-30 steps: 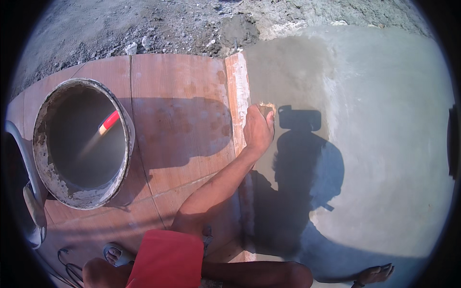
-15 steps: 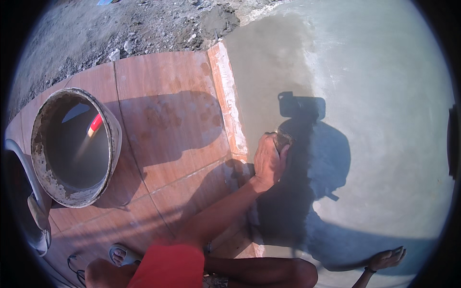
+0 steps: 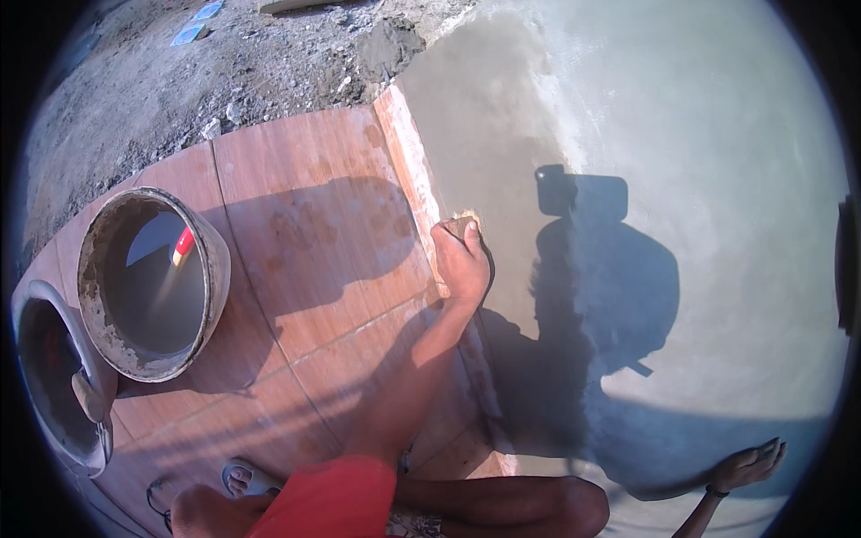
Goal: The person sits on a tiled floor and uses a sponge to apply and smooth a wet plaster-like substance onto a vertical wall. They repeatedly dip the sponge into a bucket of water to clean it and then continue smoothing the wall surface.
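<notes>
My left hand [image 3: 462,264], at the end of a red-sleeved arm, is closed around a small brown block [image 3: 465,227] with a pale, ragged edge. Its exact kind is partly hidden by my fingers. The hand is at the lower wall [image 3: 475,134], where darker wet grey plaster meets the upright tile strip [image 3: 409,148]. At the lower right, my right hand [image 3: 752,464], with a dark wristband, has its fingers stretched out beside the smooth grey-green wall. Whether it touches the surface I cannot tell.
On the wood-look floor tiles [image 3: 314,215] stands a crusted bucket [image 3: 221,269] of grey liquid, holding a red-and-tan handle [image 3: 182,245]. Left of it is a grey-rimmed tub [image 3: 27,359]. Rubble ground [image 3: 161,99] lies beyond. My bent leg [image 3: 511,504] crosses the lower edge.
My left hand has moved left and slightly up along the wall with the brown block, closer to the tile strip. The view has shifted slightly, showing more of the tub and rubble.
</notes>
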Demonstrator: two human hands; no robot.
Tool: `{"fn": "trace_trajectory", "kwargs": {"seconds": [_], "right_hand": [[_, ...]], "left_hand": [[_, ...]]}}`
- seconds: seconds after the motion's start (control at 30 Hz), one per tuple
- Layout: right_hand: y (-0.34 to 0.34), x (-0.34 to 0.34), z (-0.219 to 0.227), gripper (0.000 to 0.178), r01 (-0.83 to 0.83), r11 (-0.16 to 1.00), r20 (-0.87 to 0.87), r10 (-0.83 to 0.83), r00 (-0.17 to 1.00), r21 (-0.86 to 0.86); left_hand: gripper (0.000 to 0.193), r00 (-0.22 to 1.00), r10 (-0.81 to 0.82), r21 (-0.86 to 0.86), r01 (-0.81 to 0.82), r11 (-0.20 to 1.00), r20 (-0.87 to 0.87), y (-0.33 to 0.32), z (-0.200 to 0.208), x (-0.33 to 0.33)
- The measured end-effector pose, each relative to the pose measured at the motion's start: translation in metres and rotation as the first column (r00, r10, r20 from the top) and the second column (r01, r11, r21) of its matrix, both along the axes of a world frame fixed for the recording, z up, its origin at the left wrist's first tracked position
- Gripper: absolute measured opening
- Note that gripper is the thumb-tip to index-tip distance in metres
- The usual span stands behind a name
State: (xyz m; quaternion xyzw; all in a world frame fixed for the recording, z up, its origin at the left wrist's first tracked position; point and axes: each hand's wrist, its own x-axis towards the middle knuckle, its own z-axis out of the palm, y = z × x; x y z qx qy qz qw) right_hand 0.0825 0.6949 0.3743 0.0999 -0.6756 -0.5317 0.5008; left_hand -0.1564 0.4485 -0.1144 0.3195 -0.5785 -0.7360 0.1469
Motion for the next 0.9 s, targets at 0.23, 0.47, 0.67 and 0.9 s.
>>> {"fn": "trace_trajectory", "kwargs": {"seconds": [0.23,0.47,0.67,0.9], "right_hand": [[0.002,0.007,0.000,0.055,0.024,1.000,0.014,-0.024,1.000,-0.012],[0.008,0.002,0.001,0.057,0.015,1.000,0.036,-0.015,0.999,0.007],[0.005,0.003,0.004,0.064,0.048,0.999,-0.009,-0.048,0.999,0.009],[0.004,0.002,0.005,0.057,0.015,1.000,0.018,-0.016,1.000,0.010]], "left_hand": [[0.041,0.950,-0.113,-0.092,0.089,0.992,-0.293,0.042,0.048,0.069],[0.038,0.999,0.008,0.028,-0.008,1.000,0.034,-0.035,0.010,-0.032],[0.041,0.987,-0.031,-0.064,0.021,0.998,-0.158,0.036,-0.003,0.039],[0.041,0.999,-0.022,-0.018,0.023,1.000,0.038,-0.042,-0.003,-0.048]]}}
